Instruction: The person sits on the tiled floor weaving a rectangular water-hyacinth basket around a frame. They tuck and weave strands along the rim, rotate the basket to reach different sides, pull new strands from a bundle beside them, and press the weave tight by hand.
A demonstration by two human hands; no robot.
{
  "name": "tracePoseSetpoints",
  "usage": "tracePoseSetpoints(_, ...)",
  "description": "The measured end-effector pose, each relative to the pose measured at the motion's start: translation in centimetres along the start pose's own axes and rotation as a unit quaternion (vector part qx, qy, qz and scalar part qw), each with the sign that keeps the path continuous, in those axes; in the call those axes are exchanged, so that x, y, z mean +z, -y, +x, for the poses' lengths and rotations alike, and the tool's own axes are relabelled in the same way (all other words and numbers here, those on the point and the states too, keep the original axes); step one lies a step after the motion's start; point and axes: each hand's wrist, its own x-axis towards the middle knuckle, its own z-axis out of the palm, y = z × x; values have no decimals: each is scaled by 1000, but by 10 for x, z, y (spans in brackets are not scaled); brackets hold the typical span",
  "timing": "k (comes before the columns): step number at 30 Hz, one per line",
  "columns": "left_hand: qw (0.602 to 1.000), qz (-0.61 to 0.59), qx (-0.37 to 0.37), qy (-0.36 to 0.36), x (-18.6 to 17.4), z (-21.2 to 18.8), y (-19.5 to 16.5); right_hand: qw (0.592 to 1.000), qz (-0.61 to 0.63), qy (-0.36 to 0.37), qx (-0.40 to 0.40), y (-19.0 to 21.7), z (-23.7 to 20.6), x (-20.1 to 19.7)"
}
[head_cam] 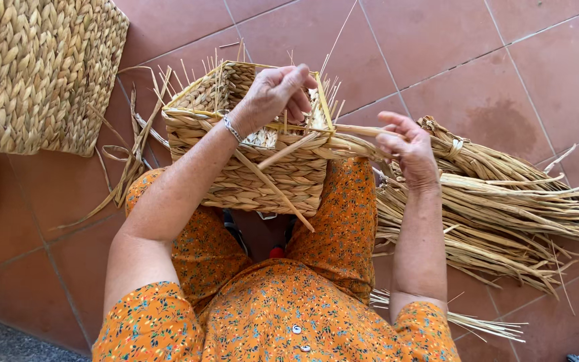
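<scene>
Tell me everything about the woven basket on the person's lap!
The half-made square basket of braided tan straw rests on the knees, tilted away. Thin straw ends poke up round its yellowish rim. The left hand grips the top edge; the right hand holds a twisted strand leading from its side. Loose stalks cross its front.

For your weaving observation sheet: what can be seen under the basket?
Under the basket are the person's knees in orange flowered cloth, with tiled floor in the gap between. The basket covers whatever lies directly beneath its base.
</scene>
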Motion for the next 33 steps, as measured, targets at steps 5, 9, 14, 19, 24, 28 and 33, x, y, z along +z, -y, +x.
tracePoseSetpoints(5,973,228,42,-14,0,-23,0,993,-65,-94,-4,-30,11,-3)
tracePoseSetpoints(9,979,203,-7,6,-7,-30,-9,902,368,-222,34,-67,8,-8)
tracePoseSetpoints(14,978,193,-52,58,-6,-34,-18,759,618,-191,-81,-103,-5,-45)
tracePoseSetpoints(19,970,221,-13,98,-6,-33,-20,763,617,-94,-171,-107,2,-69)
tracePoseSetpoints(24,955,284,-17,88,-8,-28,-19,788,410,-425,-175,-81,-21,-60)
tracePoseSetpoints(28,960,271,21,66,-2,-30,-18,966,163,-195,42,-50,-79,-63)
tracePoseSetpoints(33,944,324,-11,62,18,-26,-21,940,-257,-223,-14,-21,-84,-2)
